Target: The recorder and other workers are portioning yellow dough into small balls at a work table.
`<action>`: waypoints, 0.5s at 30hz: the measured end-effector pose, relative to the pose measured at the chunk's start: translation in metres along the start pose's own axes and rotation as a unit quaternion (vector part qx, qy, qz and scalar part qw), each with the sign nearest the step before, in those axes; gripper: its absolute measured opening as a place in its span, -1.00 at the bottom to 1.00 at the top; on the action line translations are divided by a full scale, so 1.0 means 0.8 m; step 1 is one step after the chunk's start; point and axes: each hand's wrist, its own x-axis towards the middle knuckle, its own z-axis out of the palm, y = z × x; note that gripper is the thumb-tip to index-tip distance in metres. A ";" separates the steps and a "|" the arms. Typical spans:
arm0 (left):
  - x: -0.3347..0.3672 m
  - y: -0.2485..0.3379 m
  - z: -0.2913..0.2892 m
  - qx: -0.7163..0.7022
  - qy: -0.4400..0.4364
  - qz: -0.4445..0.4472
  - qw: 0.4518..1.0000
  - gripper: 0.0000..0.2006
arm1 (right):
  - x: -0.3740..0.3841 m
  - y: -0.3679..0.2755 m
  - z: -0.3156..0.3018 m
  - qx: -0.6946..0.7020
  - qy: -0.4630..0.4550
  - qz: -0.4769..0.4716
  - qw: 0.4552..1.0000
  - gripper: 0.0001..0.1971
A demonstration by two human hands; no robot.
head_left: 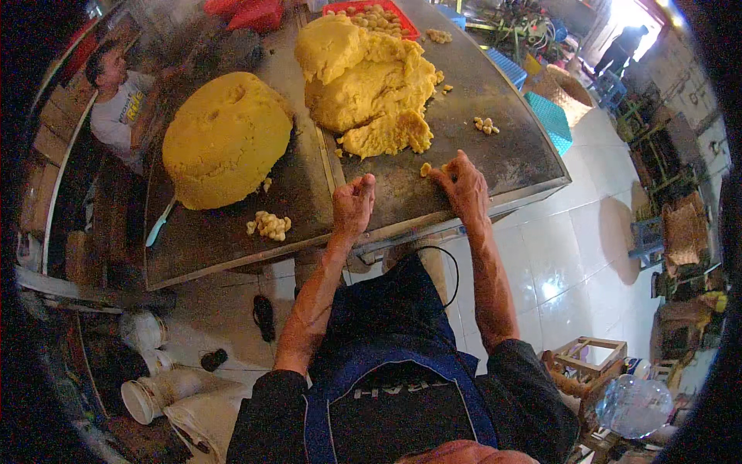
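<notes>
My left hand (pixel 354 205) is closed above the table's near edge, its fingers curled in. Whatever may be inside it is hidden. To its right, my right hand (pixel 466 189) pinches a small bit of yellow dough between thumb and fingers. A loose crumb of dough (pixel 425 169) lies just beyond the right thumb. Past both hands rises a large, rough, torn mass of yellow dough (pixel 371 85). On the left sits a smoother, rounded mound of yellow dough (pixel 226 143).
Small dough pieces (pixel 269 226) lie in a cluster at the near left, another cluster (pixel 486 125) at right. A red tray (pixel 408 22) of dough balls stands at the back. A pale-blue-handled tool (pixel 159 224) rests by the mound. A person (pixel 124 104) is at far left.
</notes>
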 end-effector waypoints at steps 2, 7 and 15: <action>0.003 -0.004 0.000 -0.041 -0.010 0.009 0.999 -0.48 | -0.004 0.000 0.007 -0.021 -0.005 0.040 0.999 -0.88; 0.004 0.002 0.010 0.023 0.046 0.094 0.994 -0.61 | -0.003 0.012 0.001 -0.077 0.014 -0.087 0.993 -0.81; -0.009 0.028 -0.019 -0.084 0.004 -0.070 0.994 -0.65 | -0.008 -0.007 -0.001 0.003 -0.021 -0.016 1.000 -0.80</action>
